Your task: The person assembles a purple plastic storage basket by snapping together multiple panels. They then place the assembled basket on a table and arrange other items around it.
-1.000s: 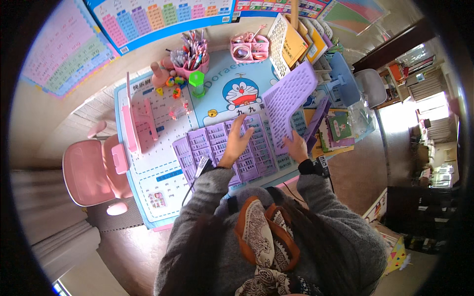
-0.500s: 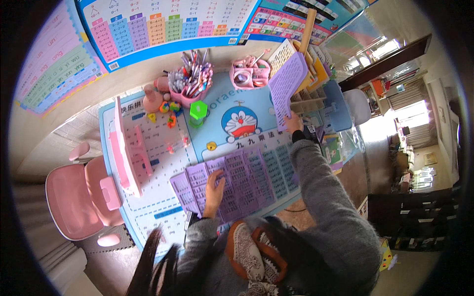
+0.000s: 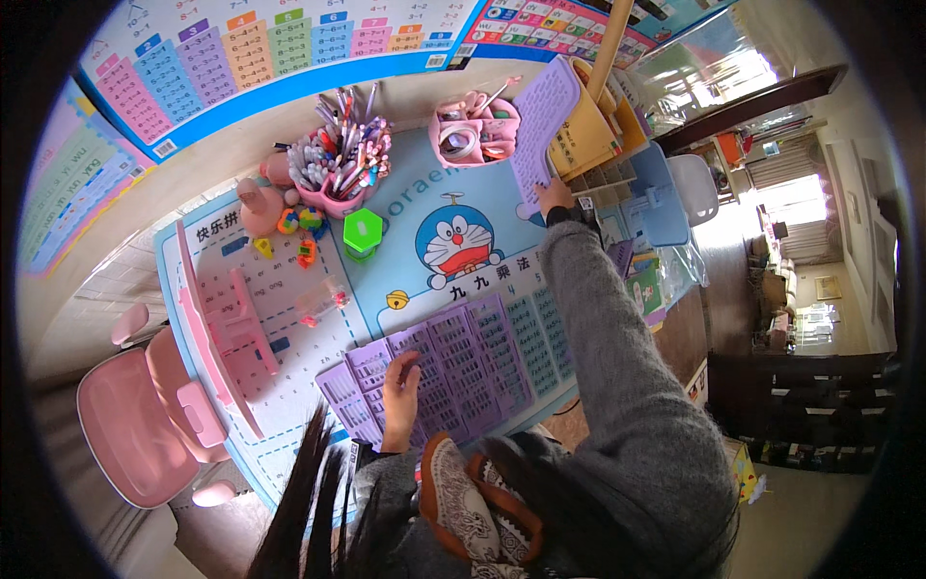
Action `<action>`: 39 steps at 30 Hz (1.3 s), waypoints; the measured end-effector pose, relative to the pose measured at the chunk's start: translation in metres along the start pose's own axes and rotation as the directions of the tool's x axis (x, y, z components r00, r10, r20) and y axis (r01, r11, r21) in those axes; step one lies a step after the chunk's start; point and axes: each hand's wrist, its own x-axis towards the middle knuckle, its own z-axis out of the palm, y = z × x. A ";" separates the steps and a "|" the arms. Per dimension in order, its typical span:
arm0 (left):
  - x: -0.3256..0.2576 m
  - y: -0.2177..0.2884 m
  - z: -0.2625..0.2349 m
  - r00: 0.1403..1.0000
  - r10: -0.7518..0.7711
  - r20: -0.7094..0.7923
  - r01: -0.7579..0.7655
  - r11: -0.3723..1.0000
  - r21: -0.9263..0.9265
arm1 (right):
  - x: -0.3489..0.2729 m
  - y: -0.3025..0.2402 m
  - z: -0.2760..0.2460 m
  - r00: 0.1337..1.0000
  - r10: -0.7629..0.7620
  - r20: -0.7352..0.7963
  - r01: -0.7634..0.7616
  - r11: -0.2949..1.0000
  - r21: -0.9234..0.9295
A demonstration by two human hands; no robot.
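Note:
My right hand [image 3: 556, 200] grips the near end of a purple slotted plastic panel [image 3: 542, 121], its fingers closed on the edge. The panel is tilted up beside the row of books and folders at the desk's far right. My left hand [image 3: 400, 398] is over a second purple piece, a divided lattice panel [image 3: 468, 362], which lies on the desk's near side. The left fingers are loosely bent, with the thumb apart and nothing between them. Whether the palm touches the lattice cannot be made out.
A pink pen holder [image 3: 338, 198], a pink organizer [image 3: 473, 135] and a green hexagonal container [image 3: 363, 234] stand along the back. At left are a pink stand [image 3: 217, 333] and a pink chair [image 3: 135, 415]. Brown folders [image 3: 582, 145] and a blue bin [image 3: 656, 207] border the right.
My right hand has pushed the slotted panel farther away, toward the back of the desk by the folders. The left hand stays over the lattice panel. The whole view has shifted slightly.

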 end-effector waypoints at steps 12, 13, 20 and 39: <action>0.003 0.005 -0.001 1.000 -0.025 -0.008 0.025 0.999 -0.039 | -0.035 0.014 -0.014 0.993 0.043 -0.114 -0.029 0.992 0.121; 0.002 0.005 -0.001 1.000 -0.027 -0.007 0.027 0.999 -0.047 | -0.037 0.018 -0.015 0.991 0.045 -0.126 -0.025 0.988 0.153; 0.004 0.004 -0.003 0.998 -0.061 0.013 0.062 0.994 -0.087 | -0.019 0.030 0.003 0.975 0.102 -0.195 -0.054 0.969 0.239; -0.015 0.021 -0.013 0.998 -0.050 0.028 0.050 0.999 -0.020 | -0.107 0.094 0.009 0.984 -0.045 0.172 -0.070 0.794 0.604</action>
